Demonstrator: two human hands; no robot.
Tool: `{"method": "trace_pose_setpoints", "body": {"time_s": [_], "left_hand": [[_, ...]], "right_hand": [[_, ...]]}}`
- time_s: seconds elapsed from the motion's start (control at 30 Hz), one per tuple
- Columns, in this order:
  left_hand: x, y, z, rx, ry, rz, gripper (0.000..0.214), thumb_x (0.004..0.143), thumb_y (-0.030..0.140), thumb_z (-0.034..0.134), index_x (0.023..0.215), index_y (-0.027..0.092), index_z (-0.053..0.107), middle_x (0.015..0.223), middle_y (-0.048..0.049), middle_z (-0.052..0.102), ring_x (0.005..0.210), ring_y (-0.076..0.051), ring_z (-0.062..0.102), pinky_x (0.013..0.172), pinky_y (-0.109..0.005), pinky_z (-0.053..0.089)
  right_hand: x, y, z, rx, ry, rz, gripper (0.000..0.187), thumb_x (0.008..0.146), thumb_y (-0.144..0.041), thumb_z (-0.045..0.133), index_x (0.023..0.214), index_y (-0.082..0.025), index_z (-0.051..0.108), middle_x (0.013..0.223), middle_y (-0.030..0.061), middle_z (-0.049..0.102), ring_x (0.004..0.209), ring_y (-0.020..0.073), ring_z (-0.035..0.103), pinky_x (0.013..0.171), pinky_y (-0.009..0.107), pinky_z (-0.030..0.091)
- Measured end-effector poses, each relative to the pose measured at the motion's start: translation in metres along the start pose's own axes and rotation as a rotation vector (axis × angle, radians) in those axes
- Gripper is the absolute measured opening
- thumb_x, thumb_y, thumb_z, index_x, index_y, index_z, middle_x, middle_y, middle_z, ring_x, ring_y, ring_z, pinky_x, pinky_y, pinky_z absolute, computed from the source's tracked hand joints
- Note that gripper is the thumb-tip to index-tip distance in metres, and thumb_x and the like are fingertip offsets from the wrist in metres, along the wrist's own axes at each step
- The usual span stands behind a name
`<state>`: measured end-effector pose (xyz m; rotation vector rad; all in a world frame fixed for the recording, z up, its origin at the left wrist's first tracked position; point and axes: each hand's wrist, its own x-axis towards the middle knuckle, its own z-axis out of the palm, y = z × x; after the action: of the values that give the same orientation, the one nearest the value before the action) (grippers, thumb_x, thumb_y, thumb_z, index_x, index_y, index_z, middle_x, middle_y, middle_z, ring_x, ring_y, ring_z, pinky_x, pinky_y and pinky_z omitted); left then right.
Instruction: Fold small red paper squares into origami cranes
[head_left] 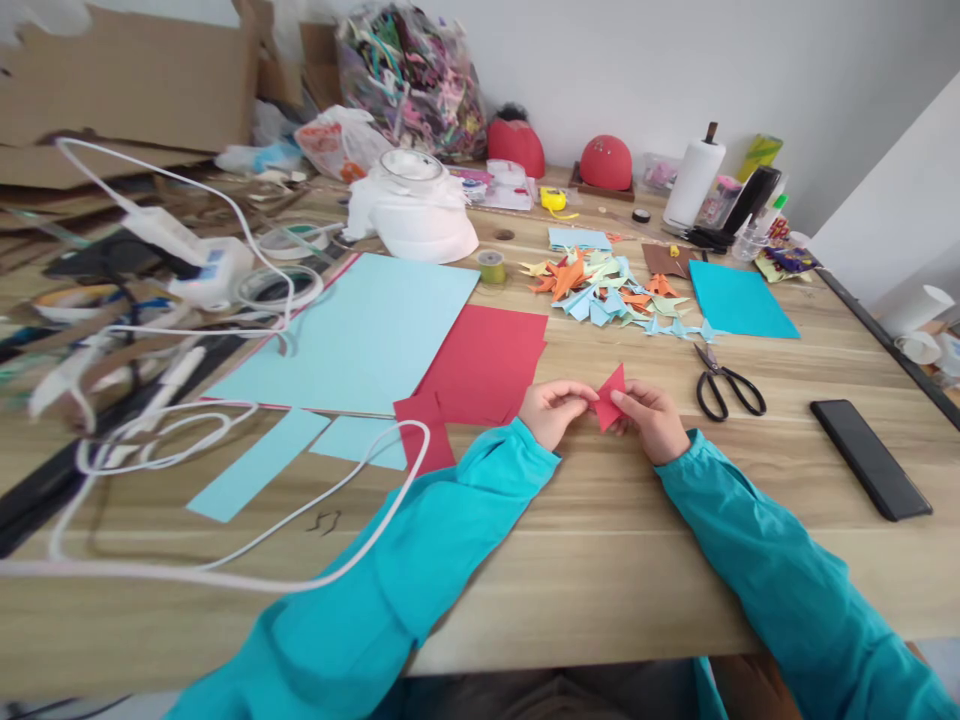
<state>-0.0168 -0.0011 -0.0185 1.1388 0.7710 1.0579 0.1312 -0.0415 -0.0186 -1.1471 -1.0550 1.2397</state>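
Both my hands pinch a small folded piece of red paper [609, 398] just above the wooden table [600, 540]. My left hand [551, 408] grips its left side with fingers closed. My right hand [654, 418] holds the right side, fingers pressed on the fold. The paper is a pointed, triangular shape standing upright between my hands. Both arms wear teal sleeves. Sheets of red paper [484, 365] lie just left of my left hand.
Black scissors [726, 385] and a black phone [870, 458] lie to the right. A pile of folded paper figures [607, 290] sits behind my hands, beside a blue sheet [739, 298]. A large light-blue sheet [360, 330], white cables [225, 480] and clutter fill the left.
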Motion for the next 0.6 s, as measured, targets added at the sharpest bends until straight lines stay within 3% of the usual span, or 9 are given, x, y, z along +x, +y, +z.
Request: {"method": "trace_pose_setpoints", "body": {"time_s": [0.23, 0.43, 0.6], "left_hand": [[-0.001, 0.0057, 0.0023, 0.138, 0.009, -0.003, 0.021, 0.05, 0.021, 0.075, 0.066, 0.013, 0.064, 0.06, -0.0017, 0.065, 0.055, -0.012, 0.057, 0.056, -0.025, 0.048], [0.0004, 0.009, 0.0021, 0.103, 0.047, -0.043, 0.036, 0.054, 0.022, 0.074, 0.088, 0.013, 0.064, 0.065, -0.0013, 0.066, 0.056, -0.013, 0.059, 0.059, -0.026, 0.05], [0.0033, 0.0013, -0.0015, 0.011, 0.082, -0.049, 0.034, 0.053, 0.028, 0.076, 0.082, 0.013, 0.065, 0.064, -0.0007, 0.064, 0.056, -0.012, 0.059, 0.061, -0.027, 0.05]], "right_hand": [[-0.001, -0.0026, 0.0019, -0.037, -0.017, -0.049, 0.025, 0.064, -0.036, 0.073, 0.074, -0.015, 0.064, 0.054, -0.0002, 0.065, 0.042, 0.0095, 0.056, 0.041, 0.02, 0.044], [-0.0014, -0.0026, 0.0027, -0.03, 0.012, -0.037, 0.026, 0.063, -0.036, 0.073, 0.075, -0.014, 0.065, 0.052, 0.0002, 0.065, 0.041, 0.0102, 0.057, 0.04, 0.02, 0.044], [-0.003, -0.0042, 0.002, -0.023, -0.033, -0.016, 0.029, 0.064, -0.038, 0.072, 0.08, -0.014, 0.065, 0.054, 0.001, 0.066, 0.043, 0.0114, 0.059, 0.042, 0.021, 0.045]]}}
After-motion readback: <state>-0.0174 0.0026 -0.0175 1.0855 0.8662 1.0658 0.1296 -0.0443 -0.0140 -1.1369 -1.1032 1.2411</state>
